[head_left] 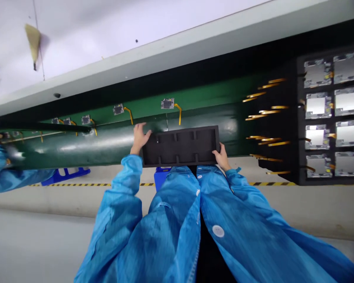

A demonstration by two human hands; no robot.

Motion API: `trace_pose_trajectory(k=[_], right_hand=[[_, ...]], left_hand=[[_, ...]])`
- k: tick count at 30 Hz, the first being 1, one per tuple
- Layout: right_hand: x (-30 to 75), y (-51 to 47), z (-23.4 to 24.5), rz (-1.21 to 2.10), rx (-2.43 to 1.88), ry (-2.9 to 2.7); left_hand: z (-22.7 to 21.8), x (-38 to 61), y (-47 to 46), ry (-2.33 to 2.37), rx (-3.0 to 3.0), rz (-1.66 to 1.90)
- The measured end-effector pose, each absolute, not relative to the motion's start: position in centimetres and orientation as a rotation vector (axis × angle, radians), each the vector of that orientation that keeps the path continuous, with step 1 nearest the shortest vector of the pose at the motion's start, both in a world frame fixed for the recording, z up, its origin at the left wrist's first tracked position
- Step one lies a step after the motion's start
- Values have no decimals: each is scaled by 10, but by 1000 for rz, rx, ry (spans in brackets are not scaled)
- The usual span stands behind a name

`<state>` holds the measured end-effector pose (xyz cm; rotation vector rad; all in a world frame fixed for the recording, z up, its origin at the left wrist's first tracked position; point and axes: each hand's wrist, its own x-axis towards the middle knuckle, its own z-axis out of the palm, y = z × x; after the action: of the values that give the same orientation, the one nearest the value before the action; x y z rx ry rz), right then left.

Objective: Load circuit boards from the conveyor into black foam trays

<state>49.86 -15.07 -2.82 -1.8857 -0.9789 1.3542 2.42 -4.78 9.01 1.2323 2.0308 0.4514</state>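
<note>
A black foam tray (181,146) with notched dividers along its long sides is in front of my lap, at the near edge of the green conveyor belt (106,139). My left hand (141,137) grips its left end, fingers over the far corner. At the opposite end, my right hand (221,156) is closed on the tray's right edge, thumb on top. Just beyond the tray a small circuit board (167,103) with an orange flex cable lies on the belt. Another circuit board (118,109) lies further left.
At the right stand stacked black trays (301,157) holding several boards, with orange cables sticking out leftward. More boards (86,120) lie on the belt's left part. A co-worker's blue sleeve (14,179) reaches in at far left. Blue stools (66,175) stand below; a white ledge (153,55) runs behind.
</note>
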Motion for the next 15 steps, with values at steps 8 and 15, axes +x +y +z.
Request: trace_pose_trajectory(k=[8, 15], right_hand=[[500, -150, -27, 1378, -1889, -928], [508, -151, -27, 1364, -1929, -877]], left_hand=[[42, 121, 165, 1706, 1850, -225], [33, 134, 193, 1635, 1880, -330]])
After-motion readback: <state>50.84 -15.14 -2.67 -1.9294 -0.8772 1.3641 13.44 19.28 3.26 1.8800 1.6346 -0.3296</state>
